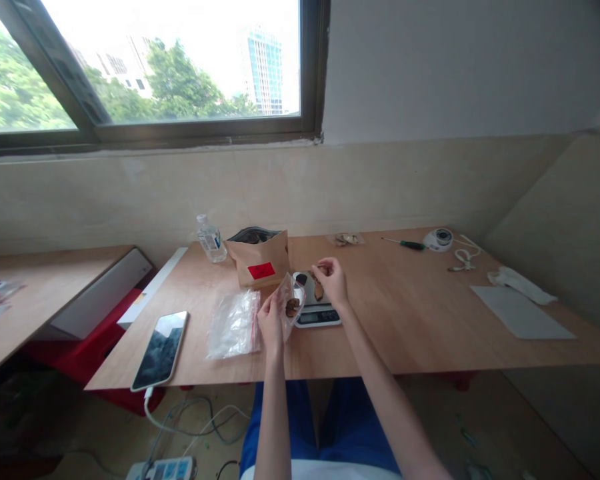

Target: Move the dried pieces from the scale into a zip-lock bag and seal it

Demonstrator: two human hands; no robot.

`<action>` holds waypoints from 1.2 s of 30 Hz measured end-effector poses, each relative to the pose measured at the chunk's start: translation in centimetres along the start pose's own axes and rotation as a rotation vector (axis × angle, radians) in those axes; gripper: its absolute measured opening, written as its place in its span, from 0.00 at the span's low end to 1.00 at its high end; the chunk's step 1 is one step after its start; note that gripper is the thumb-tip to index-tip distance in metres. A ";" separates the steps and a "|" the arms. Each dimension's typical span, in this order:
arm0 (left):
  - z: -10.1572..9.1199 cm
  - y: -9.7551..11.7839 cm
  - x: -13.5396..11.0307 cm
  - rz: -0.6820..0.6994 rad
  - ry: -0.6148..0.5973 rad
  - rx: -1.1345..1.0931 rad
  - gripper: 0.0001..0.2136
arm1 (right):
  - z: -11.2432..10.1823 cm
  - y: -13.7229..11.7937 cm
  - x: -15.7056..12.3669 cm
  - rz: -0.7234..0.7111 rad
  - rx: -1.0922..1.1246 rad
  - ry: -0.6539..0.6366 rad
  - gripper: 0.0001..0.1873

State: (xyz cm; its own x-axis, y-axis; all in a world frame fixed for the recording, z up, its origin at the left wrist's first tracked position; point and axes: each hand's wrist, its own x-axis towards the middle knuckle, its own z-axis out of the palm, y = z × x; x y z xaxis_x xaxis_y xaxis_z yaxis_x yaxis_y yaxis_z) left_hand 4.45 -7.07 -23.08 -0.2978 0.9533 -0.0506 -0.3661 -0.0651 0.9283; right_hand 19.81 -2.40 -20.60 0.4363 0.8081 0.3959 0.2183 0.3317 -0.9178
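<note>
My left hand (271, 321) is closed on a small clear plastic bag (286, 321) with brown dried pieces (293, 307) inside. Over a white kitchen scale (318, 319), my right hand (333, 280) pinches a brown dried slice (324, 270). Another brown slice (319, 291) shows on or just above the scale's plate, below those fingers. Behind my left hand stands an open brown paper pouch (263, 257) with a red label; its contents are too dark to name. A stack of clear zip bags (234, 325) lies left of my left hand.
A plastic bottle (211, 239) stands beside the pouch. A phone (161, 350) with a charging cable lies at the front left edge. Toward the back are a small filled bag (347, 239), a screwdriver (411, 245) and a white dome camera (437, 239). White sheet (523, 312) lies right.
</note>
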 end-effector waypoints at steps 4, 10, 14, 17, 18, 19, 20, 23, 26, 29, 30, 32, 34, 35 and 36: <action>0.0 -0.4 0.1 -0.016 -0.010 0.032 0.17 | 1.1 -3.0 -1.5 -0.028 0.079 -0.144 0.13; 0.3 -0.2 0.0 -0.035 -0.010 -0.015 0.16 | 0.6 -3.1 -1.7 -0.131 -0.082 -0.351 0.14; 0.1 -0.4 0.2 -0.046 0.018 -0.037 0.13 | -1.0 0.3 -1.7 -0.125 -0.531 -0.285 0.11; -0.1 -0.6 0.3 -0.036 0.045 -0.038 0.12 | -1.7 2.6 -2.7 -0.117 -0.818 -0.349 0.17; -0.1 -0.7 0.4 -0.034 0.043 -0.042 0.12 | -1.8 3.1 -2.9 -0.121 -0.860 -0.360 0.18; -0.1 -0.7 0.3 -0.033 0.037 -0.044 0.12 | -1.8 3.5 -3.1 -0.126 -0.877 -0.363 0.19; -0.2 -0.7 0.3 -0.033 0.032 -0.048 0.12 | -1.8 3.8 -3.2 -0.131 -0.869 -0.359 0.18; -0.2 -0.6 0.3 -0.038 0.029 -0.069 0.12 | -1.7 4.0 -2.7 -0.133 -0.724 -0.312 0.17; -0.2 -0.5 0.2 -0.046 0.043 -0.094 0.11 | -1.4 3.0 -1.9 -0.129 -0.589 -0.269 0.15; -0.2 -0.5 0.1 -0.046 0.043 -0.075 0.11 | -0.9 0.7 -1.6 -0.097 -0.379 -0.197 0.12; -0.2 -0.5 0.1 -0.045 0.041 -0.062 0.11 | -0.6 -0.2 -1.6 -0.090 -0.288 -0.187 0.12; -0.1 -0.5 0.1 -0.042 0.033 -0.044 0.11 | 0.2 -1.9 -1.5 -0.104 -0.156 -0.235 0.14; -0.2 -0.5 0.2 -0.038 0.028 -0.044 0.11 | 0.9 -2.7 -1.3 -0.136 -0.102 -0.302 0.15; -0.2 -0.5 0.2 -0.040 0.032 -0.048 0.11 | 1.3 -2.7 -1.1 -0.148 -0.100 -0.309 0.14; -0.2 -0.5 0.2 -0.044 0.038 -0.051 0.11 | 1.5 -2.4 -0.9 -0.154 -0.123 -0.298 0.14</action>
State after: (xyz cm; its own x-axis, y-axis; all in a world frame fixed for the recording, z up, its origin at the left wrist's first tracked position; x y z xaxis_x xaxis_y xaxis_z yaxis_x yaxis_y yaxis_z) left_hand 4.37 -6.89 -23.61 -0.3130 0.9439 -0.1054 -0.4240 -0.0395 0.9048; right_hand 17.56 -3.16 -18.83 0.1199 0.8660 0.4855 0.3729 0.4140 -0.8304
